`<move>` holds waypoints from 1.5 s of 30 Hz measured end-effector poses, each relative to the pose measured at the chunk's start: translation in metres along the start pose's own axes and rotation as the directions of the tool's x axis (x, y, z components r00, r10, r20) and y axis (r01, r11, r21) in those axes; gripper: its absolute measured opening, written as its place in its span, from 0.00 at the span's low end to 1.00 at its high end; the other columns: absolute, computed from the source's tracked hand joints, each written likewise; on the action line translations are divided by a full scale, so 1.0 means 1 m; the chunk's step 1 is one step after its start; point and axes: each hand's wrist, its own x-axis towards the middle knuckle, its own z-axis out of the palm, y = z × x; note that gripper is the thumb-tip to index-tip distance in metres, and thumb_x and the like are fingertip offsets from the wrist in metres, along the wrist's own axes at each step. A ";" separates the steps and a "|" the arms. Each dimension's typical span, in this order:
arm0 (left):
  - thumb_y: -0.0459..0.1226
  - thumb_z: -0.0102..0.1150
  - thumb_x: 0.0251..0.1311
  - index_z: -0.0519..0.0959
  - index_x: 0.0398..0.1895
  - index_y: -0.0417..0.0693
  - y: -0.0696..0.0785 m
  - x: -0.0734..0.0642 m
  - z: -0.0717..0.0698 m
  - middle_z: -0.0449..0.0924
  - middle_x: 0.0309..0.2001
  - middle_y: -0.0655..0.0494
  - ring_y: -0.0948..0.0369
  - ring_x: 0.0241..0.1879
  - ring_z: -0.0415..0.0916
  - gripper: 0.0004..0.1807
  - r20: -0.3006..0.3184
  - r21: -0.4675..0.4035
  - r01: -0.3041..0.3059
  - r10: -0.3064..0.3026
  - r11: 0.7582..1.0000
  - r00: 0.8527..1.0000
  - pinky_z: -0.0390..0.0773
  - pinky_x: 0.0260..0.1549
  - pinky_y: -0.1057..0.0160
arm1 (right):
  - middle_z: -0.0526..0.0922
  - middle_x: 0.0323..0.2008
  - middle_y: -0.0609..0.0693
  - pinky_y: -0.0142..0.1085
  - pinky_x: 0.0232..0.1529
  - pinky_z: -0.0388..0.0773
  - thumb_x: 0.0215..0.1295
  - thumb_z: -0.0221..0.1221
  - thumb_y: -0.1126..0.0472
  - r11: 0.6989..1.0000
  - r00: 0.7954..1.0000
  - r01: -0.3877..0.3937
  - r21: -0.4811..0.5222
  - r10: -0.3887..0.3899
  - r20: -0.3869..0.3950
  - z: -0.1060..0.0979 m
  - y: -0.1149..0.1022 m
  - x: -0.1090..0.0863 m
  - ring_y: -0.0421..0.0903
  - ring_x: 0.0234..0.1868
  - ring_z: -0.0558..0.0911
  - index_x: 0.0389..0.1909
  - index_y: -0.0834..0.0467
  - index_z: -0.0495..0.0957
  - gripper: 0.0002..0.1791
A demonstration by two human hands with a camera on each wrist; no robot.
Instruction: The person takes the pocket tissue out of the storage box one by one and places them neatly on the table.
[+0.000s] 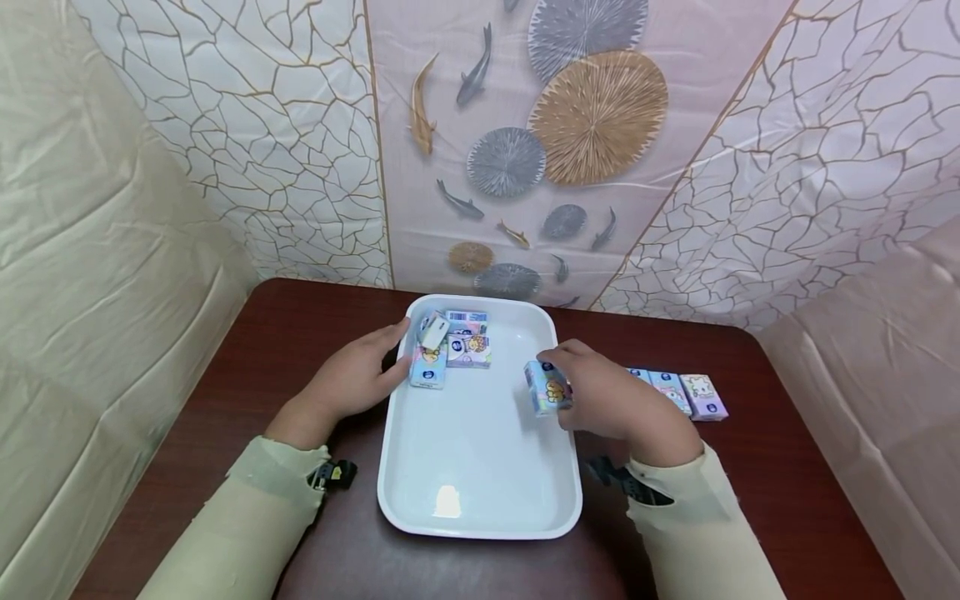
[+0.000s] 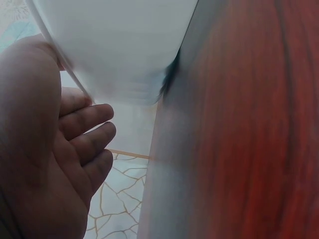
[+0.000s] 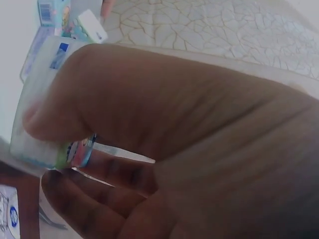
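A white tray (image 1: 480,467) lies lengthwise on the table. My left hand (image 1: 348,375) grips its left rim, the thumb over the edge and the fingers along the outer wall, as the left wrist view shows. In my right hand (image 1: 611,396) is a small blue tissue pack (image 1: 546,390), pinched between thumb and fingers above the tray's right side. Several similar packs are grouped in the far left corner: a purple one (image 1: 469,352), a blue one (image 1: 427,372), one with a barcode (image 1: 467,317), and one showing a white side (image 1: 434,332) tilted on top.
Right of the tray, partly behind my right hand, a row of tissue packs lies on the dark red-brown table (image 1: 765,467), with a blue pack (image 1: 670,390) beside a purple-and-white pack (image 1: 703,397). Patterned cloth (image 1: 300,150) hangs behind the table, plain cloth at both sides.
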 end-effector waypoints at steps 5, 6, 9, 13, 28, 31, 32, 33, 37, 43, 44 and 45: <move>0.57 0.50 0.76 0.52 0.86 0.57 0.005 -0.002 -0.002 0.59 0.82 0.46 0.47 0.81 0.59 0.41 -0.004 -0.008 0.012 -0.012 1.000 1.000 0.66 0.74 0.38 | 0.72 0.69 0.56 0.49 0.55 0.86 0.54 0.78 0.59 1.000 0.999 -0.002 -0.001 0.002 -0.032 -0.002 0.011 -0.010 0.52 0.56 0.79 0.75 0.57 0.70 0.46; 0.56 0.50 0.76 0.52 0.86 0.57 0.005 -0.002 -0.002 0.59 0.82 0.46 0.47 0.81 0.59 0.41 -0.005 -0.007 0.012 -0.012 1.000 1.000 0.66 0.74 0.38 | 0.72 0.68 0.56 0.49 0.54 0.86 0.54 0.78 0.59 1.000 0.999 -0.005 0.000 0.005 -0.034 -0.002 0.013 -0.012 0.52 0.56 0.79 0.75 0.57 0.70 0.46; 0.56 0.50 0.76 0.53 0.86 0.56 0.005 -0.002 -0.001 0.59 0.82 0.46 0.47 0.81 0.59 0.40 -0.011 -0.003 0.018 -0.018 1.000 1.000 0.66 0.74 0.38 | 0.72 0.67 0.56 0.48 0.52 0.87 0.53 0.77 0.60 1.000 0.999 -0.026 0.007 0.026 -0.029 -0.002 0.018 -0.016 0.53 0.55 0.78 0.75 0.56 0.71 0.46; 0.56 0.50 0.76 0.53 0.86 0.57 0.004 -0.002 -0.001 0.59 0.82 0.46 0.48 0.82 0.58 0.40 -0.016 -0.003 0.021 -0.022 1.000 1.000 0.66 0.75 0.39 | 0.71 0.68 0.57 0.48 0.51 0.87 0.52 0.77 0.61 0.997 0.997 -0.070 0.013 0.070 -0.018 0.000 0.024 -0.022 0.53 0.54 0.78 0.75 0.55 0.71 0.46; 0.55 0.50 0.76 0.54 0.85 0.55 0.005 -0.002 -0.001 0.60 0.82 0.47 0.48 0.81 0.59 0.40 -0.029 -0.003 -0.002 0.002 1.000 1.000 0.66 0.75 0.40 | 0.69 0.71 0.63 0.49 0.49 0.87 0.55 0.76 0.60 0.991 0.991 -0.130 -0.012 0.131 0.037 0.009 0.043 -0.037 0.55 0.54 0.78 0.77 0.55 0.68 0.47; 0.55 0.50 0.77 0.54 0.85 0.55 0.006 -0.003 -0.002 0.60 0.82 0.47 0.48 0.81 0.59 0.39 -0.026 -0.002 0.000 0.000 1.000 1.000 0.66 0.76 0.41 | 0.70 0.71 0.62 0.50 0.51 0.87 0.54 0.76 0.60 0.991 0.991 -0.129 -0.025 0.130 0.044 0.017 0.046 -0.037 0.54 0.54 0.78 0.77 0.55 0.69 0.47; 0.55 0.49 0.77 0.54 0.85 0.55 0.006 -0.003 -0.003 0.61 0.82 0.47 0.49 0.81 0.59 0.39 -0.027 -0.001 0.001 -0.001 1.000 1.000 0.66 0.76 0.41 | 0.70 0.71 0.62 0.51 0.52 0.87 0.54 0.76 0.60 0.991 0.990 -0.129 -0.028 0.131 0.050 0.019 0.046 -0.037 0.54 0.55 0.78 0.76 0.55 0.69 0.47; 0.55 0.49 0.77 0.54 0.85 0.55 0.006 -0.003 -0.003 0.61 0.82 0.47 0.49 0.81 0.59 0.39 -0.027 -0.002 0.001 -0.002 1.000 1.000 0.66 0.76 0.41 | 0.70 0.71 0.61 0.52 0.53 0.87 0.53 0.77 0.59 0.990 0.989 -0.136 -0.028 0.138 0.057 0.021 0.047 -0.036 0.54 0.55 0.79 0.76 0.55 0.70 0.47; 0.56 0.50 0.77 0.54 0.85 0.55 0.006 -0.003 -0.003 0.61 0.82 0.47 0.49 0.81 0.60 0.39 -0.027 -0.002 0.003 -0.003 1.000 1.000 0.67 0.75 0.41 | 0.69 0.72 0.61 0.55 0.54 0.87 0.53 0.78 0.59 0.987 0.982 -0.161 -0.009 0.161 0.094 0.029 0.047 -0.036 0.53 0.54 0.80 0.76 0.53 0.70 0.47; 0.54 0.50 0.77 0.54 0.85 0.54 0.005 -0.003 -0.002 0.61 0.82 0.46 0.47 0.81 0.59 0.39 -0.027 0.004 -0.007 0.007 1.000 1.000 0.66 0.75 0.40 | 0.73 0.68 0.57 0.55 0.54 0.87 0.51 0.79 0.60 0.987 0.982 -0.161 0.010 0.159 0.098 0.038 0.048 -0.038 0.51 0.51 0.80 0.72 0.52 0.74 0.45; 0.54 0.50 0.77 0.54 0.85 0.54 0.005 -0.003 -0.002 0.61 0.82 0.46 0.47 0.81 0.60 0.39 -0.027 0.004 -0.007 0.007 1.000 1.000 0.66 0.75 0.40 | 0.73 0.68 0.57 0.54 0.54 0.87 0.50 0.79 0.61 0.987 0.983 -0.160 0.011 0.158 0.095 0.040 0.048 -0.038 0.50 0.51 0.80 0.72 0.52 0.74 0.44; 0.54 0.50 0.77 0.54 0.85 0.54 0.005 -0.003 -0.002 0.61 0.82 0.46 0.47 0.81 0.60 0.39 -0.028 0.003 -0.006 0.006 1.000 1.000 0.66 0.75 0.40 | 0.73 0.67 0.57 0.54 0.54 0.87 0.50 0.78 0.61 0.987 0.983 -0.157 0.016 0.155 0.096 0.041 0.048 -0.039 0.50 0.50 0.79 0.71 0.52 0.75 0.44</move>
